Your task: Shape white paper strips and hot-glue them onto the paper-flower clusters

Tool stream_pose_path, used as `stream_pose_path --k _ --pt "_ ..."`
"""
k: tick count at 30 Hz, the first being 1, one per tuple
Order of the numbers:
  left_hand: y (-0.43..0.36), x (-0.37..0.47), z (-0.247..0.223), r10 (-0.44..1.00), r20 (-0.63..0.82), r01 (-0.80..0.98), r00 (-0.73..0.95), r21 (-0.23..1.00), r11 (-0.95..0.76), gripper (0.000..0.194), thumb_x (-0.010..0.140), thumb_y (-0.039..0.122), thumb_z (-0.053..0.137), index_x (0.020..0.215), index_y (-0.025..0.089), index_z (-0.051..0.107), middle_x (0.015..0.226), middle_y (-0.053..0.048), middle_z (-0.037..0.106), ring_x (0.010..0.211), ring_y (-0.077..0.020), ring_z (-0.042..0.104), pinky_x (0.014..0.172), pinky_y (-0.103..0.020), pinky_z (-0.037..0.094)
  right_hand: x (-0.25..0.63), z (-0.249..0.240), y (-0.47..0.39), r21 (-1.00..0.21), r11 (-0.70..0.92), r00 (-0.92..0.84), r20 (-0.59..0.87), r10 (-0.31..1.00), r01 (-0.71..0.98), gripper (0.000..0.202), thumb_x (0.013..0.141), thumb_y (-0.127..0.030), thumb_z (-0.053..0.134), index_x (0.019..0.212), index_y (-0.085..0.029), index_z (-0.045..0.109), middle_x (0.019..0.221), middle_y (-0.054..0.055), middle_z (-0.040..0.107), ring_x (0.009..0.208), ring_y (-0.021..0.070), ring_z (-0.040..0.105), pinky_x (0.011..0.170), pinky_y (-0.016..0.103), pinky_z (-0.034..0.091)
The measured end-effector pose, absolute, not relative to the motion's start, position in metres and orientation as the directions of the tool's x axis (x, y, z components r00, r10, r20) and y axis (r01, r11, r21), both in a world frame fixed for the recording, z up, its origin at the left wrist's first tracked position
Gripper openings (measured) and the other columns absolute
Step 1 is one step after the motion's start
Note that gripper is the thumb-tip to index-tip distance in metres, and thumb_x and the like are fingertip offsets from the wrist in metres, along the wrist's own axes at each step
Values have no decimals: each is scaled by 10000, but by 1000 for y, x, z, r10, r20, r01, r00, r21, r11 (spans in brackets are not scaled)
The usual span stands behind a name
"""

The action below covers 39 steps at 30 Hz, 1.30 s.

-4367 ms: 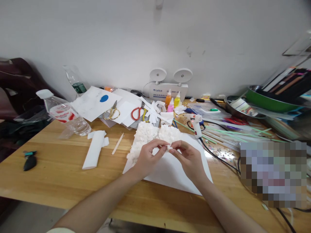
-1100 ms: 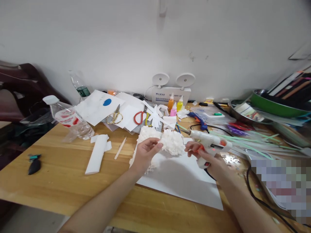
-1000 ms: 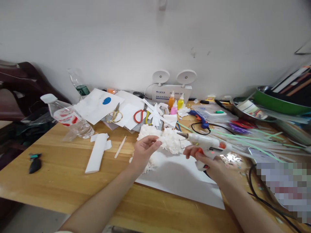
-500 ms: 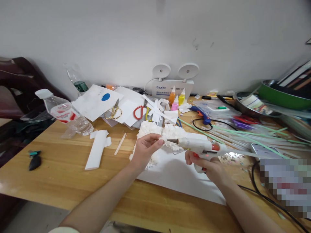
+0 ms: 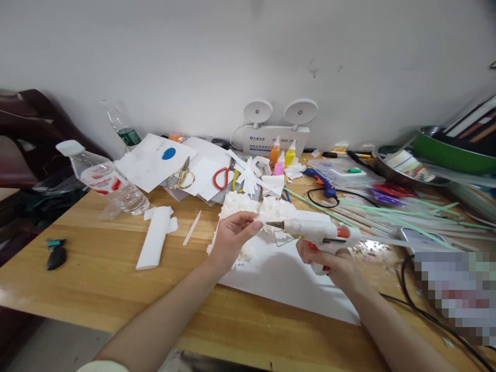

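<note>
My right hand (image 5: 341, 266) grips a white hot glue gun (image 5: 306, 229) by its handle, with a finger at the red trigger. A clear glue stick (image 5: 383, 242) sticks out of the gun's back end. The metal nozzle points left, close to the fingertips of my left hand (image 5: 236, 237). Thumb and fingers of that hand pinch a small white piece (image 5: 259, 219), apparently paper, mostly hidden by the fingers. Beneath both hands lies a white sheet (image 5: 279, 284), its far part covered with ruffled white bits (image 5: 277, 209).
To the left are a folded white paper shape (image 5: 153, 243), a pointed stick (image 5: 192, 228) and a water bottle (image 5: 106, 181). Gold scissors (image 5: 181, 178), red-handled scissors (image 5: 221, 177) and paint bottles (image 5: 279, 164) lie behind. A blue glue gun (image 5: 323, 182), straws (image 5: 411, 212) and a black cable (image 5: 426, 312) crowd the right.
My right finger has drawn in slightly at the glue gun's trigger. Otherwise the hands and the things on the table stay almost where they were.
</note>
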<state>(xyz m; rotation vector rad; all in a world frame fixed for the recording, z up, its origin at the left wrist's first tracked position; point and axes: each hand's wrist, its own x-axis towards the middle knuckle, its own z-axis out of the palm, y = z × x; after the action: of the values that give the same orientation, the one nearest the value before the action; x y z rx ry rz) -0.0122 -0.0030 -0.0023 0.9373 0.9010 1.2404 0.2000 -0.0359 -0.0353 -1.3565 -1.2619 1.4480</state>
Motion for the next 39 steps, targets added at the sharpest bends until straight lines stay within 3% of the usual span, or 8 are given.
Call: stream_pose_path --k 7,39 --pt "-3 -12 -4 992 -39 -349 123 934 80 185 588 256 736 735 166 667 622 13 617 602 -79 551 593 -190 423 197 -27 -36 -970 -234 -120 -241 963 67 242 598 -381 587 499 -172 516 514 12 461 472 118 364 445 270 258" --pt "-3 -12 -4 991 -20 -397 130 915 70 161 621 244 717 750 179 647 630 25 604 605 -68 552 616 -189 436 194 -22 -39 -966 -229 -46 -236 971 120 185 561 -338 616 537 -161 568 495 12 491 468 122 400 422 264 284"
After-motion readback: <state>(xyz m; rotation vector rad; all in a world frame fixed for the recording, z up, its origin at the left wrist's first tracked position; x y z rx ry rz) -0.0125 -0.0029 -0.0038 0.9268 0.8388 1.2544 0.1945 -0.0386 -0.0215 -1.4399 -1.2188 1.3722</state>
